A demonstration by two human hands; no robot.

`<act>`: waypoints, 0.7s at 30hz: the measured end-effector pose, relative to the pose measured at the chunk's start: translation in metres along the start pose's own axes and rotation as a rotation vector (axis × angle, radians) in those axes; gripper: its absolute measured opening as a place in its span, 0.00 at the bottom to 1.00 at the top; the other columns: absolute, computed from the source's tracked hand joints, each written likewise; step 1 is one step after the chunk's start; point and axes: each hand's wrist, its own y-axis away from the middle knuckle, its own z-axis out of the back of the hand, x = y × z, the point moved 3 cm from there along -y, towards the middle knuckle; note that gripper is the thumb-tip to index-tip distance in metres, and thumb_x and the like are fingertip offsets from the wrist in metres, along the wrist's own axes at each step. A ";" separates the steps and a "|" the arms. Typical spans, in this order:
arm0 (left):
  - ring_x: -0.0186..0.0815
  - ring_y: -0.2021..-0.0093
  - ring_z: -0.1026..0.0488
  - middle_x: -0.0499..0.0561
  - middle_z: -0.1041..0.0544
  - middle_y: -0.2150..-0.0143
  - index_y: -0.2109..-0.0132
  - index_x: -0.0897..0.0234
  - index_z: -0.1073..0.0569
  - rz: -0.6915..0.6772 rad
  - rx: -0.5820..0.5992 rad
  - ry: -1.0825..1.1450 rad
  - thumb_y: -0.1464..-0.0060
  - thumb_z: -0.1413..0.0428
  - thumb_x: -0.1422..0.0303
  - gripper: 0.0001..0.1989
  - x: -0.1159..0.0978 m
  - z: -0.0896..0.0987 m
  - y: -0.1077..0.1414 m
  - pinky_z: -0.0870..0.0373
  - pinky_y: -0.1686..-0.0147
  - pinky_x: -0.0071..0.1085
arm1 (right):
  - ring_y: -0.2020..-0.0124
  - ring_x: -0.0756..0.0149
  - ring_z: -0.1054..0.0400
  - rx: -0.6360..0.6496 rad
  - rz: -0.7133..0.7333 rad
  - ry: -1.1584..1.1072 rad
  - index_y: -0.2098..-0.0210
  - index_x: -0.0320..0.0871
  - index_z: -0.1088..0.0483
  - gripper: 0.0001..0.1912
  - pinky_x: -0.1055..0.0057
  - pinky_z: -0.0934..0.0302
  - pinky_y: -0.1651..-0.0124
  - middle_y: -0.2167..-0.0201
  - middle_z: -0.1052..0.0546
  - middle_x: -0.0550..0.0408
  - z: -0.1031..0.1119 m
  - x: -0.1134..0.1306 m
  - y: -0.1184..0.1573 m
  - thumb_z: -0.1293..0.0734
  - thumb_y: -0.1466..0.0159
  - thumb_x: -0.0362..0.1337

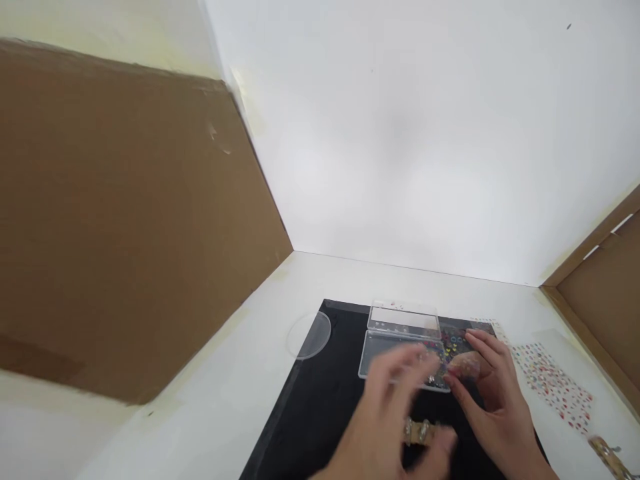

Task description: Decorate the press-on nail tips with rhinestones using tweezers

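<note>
My right hand [495, 397] pinches a small see-through sheet [467, 365], likely a piece of sticker film, between thumb and fingers. It hovers by the right end of a clear hinged plastic case [373, 357], whose lid [404, 320] is folded back. Small coloured shapes show around the case's right half, partly covered by my hands. Blurred by motion, my left hand [387, 407] reaches over the front of the case, fingers and thumb apart, with nothing visible in them. Between its thumb and fingers, a short tan strip [420, 432] carrying several shiny clear pieces shows on the black mat.
A black mat [310, 413] lies on the white table. On its left edge rests a clear round disc [310, 335]. Sheets of tiny coloured stickers [555, 387] lie at the right, near another tan strip [610, 457]. Brown cardboard panels [135, 220] stand at both sides.
</note>
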 end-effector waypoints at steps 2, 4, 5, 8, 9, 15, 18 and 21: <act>0.52 0.34 0.29 0.62 0.33 0.29 0.27 0.55 0.35 -0.077 -0.251 0.172 0.38 0.39 0.50 0.36 -0.010 0.036 -0.015 0.30 0.32 0.56 | 0.60 0.63 0.22 0.034 -0.022 -0.019 0.33 0.57 0.32 0.25 0.65 0.19 0.60 0.39 0.30 0.44 -0.007 0.008 0.005 0.30 0.28 0.40; 0.46 0.47 0.20 0.60 0.21 0.44 0.36 0.60 0.26 -0.063 -0.218 0.386 0.42 0.35 0.49 0.32 -0.008 0.050 -0.029 0.21 0.43 0.49 | 0.59 0.63 0.22 0.074 -0.013 -0.036 0.32 0.56 0.33 0.25 0.66 0.19 0.60 0.39 0.30 0.43 -0.013 0.016 0.007 0.31 0.27 0.39; 0.44 0.54 0.19 0.57 0.19 0.52 0.44 0.63 0.22 -0.070 -0.168 0.476 0.45 0.33 0.47 0.30 -0.005 0.052 -0.035 0.19 0.49 0.44 | 0.60 0.64 0.21 0.097 0.010 -0.029 0.32 0.56 0.34 0.25 0.66 0.19 0.60 0.39 0.30 0.43 -0.016 0.020 0.006 0.31 0.27 0.39; 0.36 0.67 0.22 0.52 0.19 0.66 0.58 0.64 0.18 -0.085 -0.161 0.611 0.49 0.29 0.46 0.26 0.013 0.051 -0.046 0.19 0.62 0.35 | 0.51 0.59 0.21 0.198 0.106 0.146 0.31 0.56 0.36 0.25 0.63 0.19 0.55 0.38 0.30 0.43 -0.021 0.031 -0.002 0.33 0.26 0.39; 0.35 0.69 0.23 0.51 0.19 0.67 0.60 0.64 0.17 -0.092 -0.202 0.635 0.50 0.28 0.46 0.25 0.020 0.051 -0.048 0.20 0.65 0.33 | 0.45 0.56 0.23 0.222 0.139 0.240 0.30 0.55 0.36 0.25 0.60 0.19 0.52 0.38 0.30 0.43 -0.022 0.035 -0.007 0.33 0.25 0.41; 0.32 0.69 0.24 0.51 0.18 0.66 0.60 0.61 0.13 -0.230 -0.323 0.685 0.47 0.28 0.49 0.20 0.031 0.051 -0.047 0.23 0.67 0.27 | 0.37 0.52 0.31 0.144 0.422 0.530 0.36 0.49 0.29 0.18 0.52 0.33 0.38 0.41 0.24 0.46 -0.032 0.070 -0.029 0.35 0.24 0.36; 0.31 0.69 0.23 0.50 0.19 0.67 0.60 0.60 0.13 -0.312 -0.240 0.727 0.45 0.28 0.52 0.16 0.028 0.047 -0.044 0.23 0.66 0.25 | 0.44 0.58 0.27 0.079 0.501 0.483 0.43 0.45 0.26 0.15 0.59 0.34 0.41 0.50 0.19 0.49 -0.040 0.077 -0.029 0.35 0.26 0.27; 0.29 0.68 0.24 0.50 0.19 0.63 0.58 0.58 0.12 -0.368 -0.186 0.777 0.42 0.28 0.56 0.11 0.026 0.043 -0.040 0.24 0.66 0.24 | 0.51 0.62 0.24 0.040 0.500 0.393 0.46 0.44 0.25 0.15 0.63 0.30 0.47 0.55 0.18 0.49 -0.044 0.071 -0.025 0.34 0.28 0.24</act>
